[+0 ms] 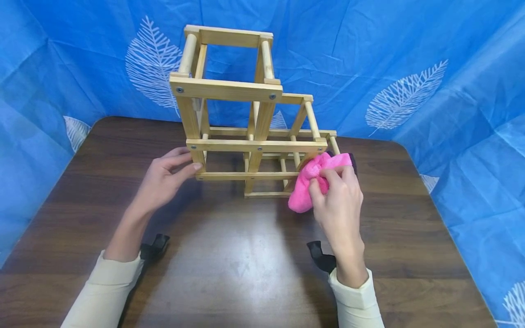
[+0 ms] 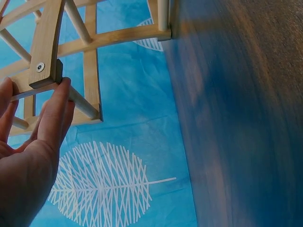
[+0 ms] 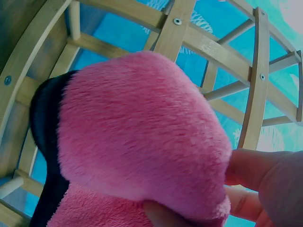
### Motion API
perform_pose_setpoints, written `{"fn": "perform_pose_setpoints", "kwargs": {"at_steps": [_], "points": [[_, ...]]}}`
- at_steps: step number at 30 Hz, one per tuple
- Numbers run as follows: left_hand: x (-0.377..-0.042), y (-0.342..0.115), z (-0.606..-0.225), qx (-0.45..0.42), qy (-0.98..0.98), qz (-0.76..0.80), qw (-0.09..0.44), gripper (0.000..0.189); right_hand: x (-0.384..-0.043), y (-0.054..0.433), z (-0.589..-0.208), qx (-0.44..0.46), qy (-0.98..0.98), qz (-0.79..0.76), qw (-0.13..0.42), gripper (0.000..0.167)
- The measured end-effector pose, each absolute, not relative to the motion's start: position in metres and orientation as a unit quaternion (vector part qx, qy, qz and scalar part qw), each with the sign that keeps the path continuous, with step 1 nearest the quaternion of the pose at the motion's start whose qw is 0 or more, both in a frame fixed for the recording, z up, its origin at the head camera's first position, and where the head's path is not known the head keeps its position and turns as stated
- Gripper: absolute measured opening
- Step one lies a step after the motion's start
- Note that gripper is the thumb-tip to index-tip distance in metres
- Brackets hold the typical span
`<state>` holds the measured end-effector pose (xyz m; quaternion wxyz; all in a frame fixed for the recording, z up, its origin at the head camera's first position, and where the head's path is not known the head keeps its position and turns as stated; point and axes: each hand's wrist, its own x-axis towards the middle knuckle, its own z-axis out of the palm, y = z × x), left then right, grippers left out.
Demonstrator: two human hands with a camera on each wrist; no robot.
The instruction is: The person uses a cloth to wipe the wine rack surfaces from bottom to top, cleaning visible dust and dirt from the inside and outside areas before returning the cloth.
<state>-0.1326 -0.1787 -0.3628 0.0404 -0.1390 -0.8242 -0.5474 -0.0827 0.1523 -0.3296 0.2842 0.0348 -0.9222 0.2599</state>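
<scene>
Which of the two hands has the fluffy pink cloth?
The right hand: its fingers pinch the pink cloth, whereas the left hand grips the wooden rack.

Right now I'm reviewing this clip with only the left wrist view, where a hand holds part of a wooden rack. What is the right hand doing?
Observer: The right hand grips a bunched pink cloth.
Operator: Is that cloth pink all over?
Observer: No, the right wrist view shows a black edge along one side of it.
Operator: And where is it along the wooden rack?
Observer: In the head view it is at the lower right end, opposite the side that the left hand holds; exactly where it touches the wood is hard to tell.
</scene>
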Motion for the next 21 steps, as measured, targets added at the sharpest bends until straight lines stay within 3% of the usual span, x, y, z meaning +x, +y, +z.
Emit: {"fn": "perform_pose_setpoints", "kwargs": {"at_steps": [4,14,21], "points": [[-0.133,-0.178,-0.363,-0.139,-0.822,-0.550,0.044,0.032,-0.080,0.154,-0.331,0.039,-0.932,0.247,0.261,0.019],[-0.132,-0.180,-0.364,-0.131,-0.822,-0.552,0.036,0.033,-0.070,0.167,-0.334,0.076,-0.936,0.220,0.262,0.016],[-0.134,-0.180,-0.366,-0.139,-0.823,-0.549,0.040,0.033,-0.055,0.188,-0.342,0.097,-0.921,0.213,0.312,0.015]]}}
